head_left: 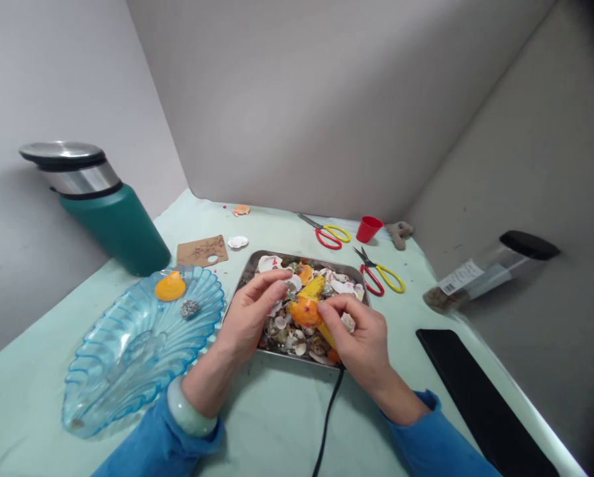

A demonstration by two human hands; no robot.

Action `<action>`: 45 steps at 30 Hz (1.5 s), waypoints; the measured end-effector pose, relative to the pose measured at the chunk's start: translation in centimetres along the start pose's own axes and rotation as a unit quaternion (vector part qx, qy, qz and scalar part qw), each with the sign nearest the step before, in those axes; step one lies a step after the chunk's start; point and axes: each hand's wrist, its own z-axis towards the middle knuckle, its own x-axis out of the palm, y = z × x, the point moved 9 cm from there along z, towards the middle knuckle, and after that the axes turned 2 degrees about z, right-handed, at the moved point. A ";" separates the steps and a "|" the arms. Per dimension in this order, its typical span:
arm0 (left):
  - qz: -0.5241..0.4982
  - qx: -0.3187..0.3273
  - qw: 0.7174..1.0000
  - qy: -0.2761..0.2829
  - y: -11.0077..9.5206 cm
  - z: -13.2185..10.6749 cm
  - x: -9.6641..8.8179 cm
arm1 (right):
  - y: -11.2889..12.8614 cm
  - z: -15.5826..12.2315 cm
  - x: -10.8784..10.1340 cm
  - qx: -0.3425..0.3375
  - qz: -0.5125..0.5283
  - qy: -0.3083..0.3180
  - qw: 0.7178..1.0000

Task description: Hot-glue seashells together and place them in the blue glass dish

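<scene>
A metal tray [251, 270] full of several mixed seashells sits in the middle of the table. Both hands hover over it. My right hand [361, 338] is closed around a yellow corded tool [314, 287], likely a glue gun, whose black cord [329, 417] runs toward me. The tool's tip lies against an orange shell [302, 311] between my hands. My left hand [249, 315] pinches a small greyish shell [291, 287] right beside the orange one. A pale bangle sits on my left wrist.
A blue shell-shaped glass dish [128, 351] at left holds an orange shell [170, 287] and a small speckled one [190, 308]. Behind are a green flask [112, 222], brown card [202, 251], two scissors [332, 234] [382, 277], a red cup [368, 228]. A clear jar [480, 275] and black pad [475, 391] lie right.
</scene>
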 end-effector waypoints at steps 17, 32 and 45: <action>0.072 -0.034 0.993 0.090 0.9 -0.4 1.7 | -0.4 0.0 0.9 -0.003 0.027 0.040 0.999; 0.209 0.088 0.966 0.126 -1.2 -0.7 2.3 | 0.2 0.1 1.2 -0.025 0.044 0.056 0.997; 0.118 -0.007 0.991 0.069 0.3 -0.6 1.6 | 0.0 0.0 0.0 -0.004 0.025 -0.004 1.000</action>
